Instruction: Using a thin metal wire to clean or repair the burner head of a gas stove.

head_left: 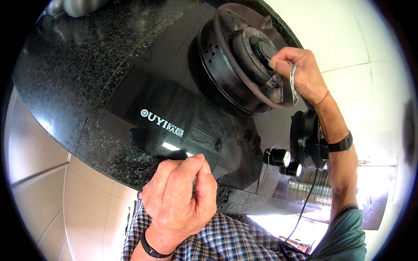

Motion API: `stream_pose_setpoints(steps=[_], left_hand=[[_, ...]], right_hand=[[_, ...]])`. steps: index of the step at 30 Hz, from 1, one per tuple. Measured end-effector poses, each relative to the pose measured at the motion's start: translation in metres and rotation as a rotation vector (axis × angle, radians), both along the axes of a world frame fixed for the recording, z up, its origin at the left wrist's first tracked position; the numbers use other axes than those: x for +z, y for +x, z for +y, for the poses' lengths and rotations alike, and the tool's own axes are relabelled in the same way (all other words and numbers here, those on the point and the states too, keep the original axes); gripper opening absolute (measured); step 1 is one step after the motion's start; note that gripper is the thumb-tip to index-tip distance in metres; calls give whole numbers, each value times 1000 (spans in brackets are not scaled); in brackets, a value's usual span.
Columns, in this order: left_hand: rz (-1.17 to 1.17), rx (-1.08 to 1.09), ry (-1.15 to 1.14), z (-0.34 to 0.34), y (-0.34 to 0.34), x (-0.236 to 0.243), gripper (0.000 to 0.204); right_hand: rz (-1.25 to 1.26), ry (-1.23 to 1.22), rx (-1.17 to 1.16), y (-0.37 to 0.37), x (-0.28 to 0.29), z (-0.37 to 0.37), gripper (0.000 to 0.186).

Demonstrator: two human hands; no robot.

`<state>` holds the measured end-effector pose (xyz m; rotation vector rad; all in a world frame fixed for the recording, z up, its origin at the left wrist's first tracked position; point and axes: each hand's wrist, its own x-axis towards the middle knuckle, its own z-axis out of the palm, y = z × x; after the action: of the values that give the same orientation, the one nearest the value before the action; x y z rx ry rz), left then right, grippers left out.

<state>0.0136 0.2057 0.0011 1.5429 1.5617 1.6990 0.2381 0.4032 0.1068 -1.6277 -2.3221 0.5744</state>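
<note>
Holds both hands well apart. Reaches R hand [302,71] over the R side of a gas burner [246,54], thumb & index pinched close by the burner cap [266,50]; clasps thin looped wire [293,82] in same hand, w/ loops sticking out past the palm. Can't tell if any wire end touches the burner, b/c fingertips hide it. Curls L hand [179,193] lower down, nr the front edge of the black glass cooktop [170,78], thumb & index tips drawn together; can't tell if anything's btw them.

Has the burner at top ctr of view, toward the far side of the cooktop, w/ a brownish pot support [237,9] around it & a black perforated ring [213,69] below.

Shows two black control knobs [277,156] below & R of the burner, w/ a black round part [305,139], kind unclear, just beside them, partly behind the R forearm. Trails a thin black cord [310,191] down from there. Wears a black strap [341,144] on R forearm, a dark wristband [152,247] on L, a green sleeve [348,235] & checked cloth [226,239] below.
</note>
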Motion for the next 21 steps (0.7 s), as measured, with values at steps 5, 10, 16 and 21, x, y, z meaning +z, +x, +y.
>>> stream_pose_setpoints(steps=[5,10,16,21], left_hand=[[46,-34,-28,-3,-5,1,21],[70,-31,-4,-1,-5,-2,22],[59,-21,-6,-2,-4,-3,22],[77,-17,-18,-1,-3,-1,21]], right_hand=[[-52,53,-12,-6,0,1,17],[-3,14,-56,-10,-1,1,17],[139,-43,-104,-6,-9,2,17],[118,-31,-82,-7,-11,1,15]])
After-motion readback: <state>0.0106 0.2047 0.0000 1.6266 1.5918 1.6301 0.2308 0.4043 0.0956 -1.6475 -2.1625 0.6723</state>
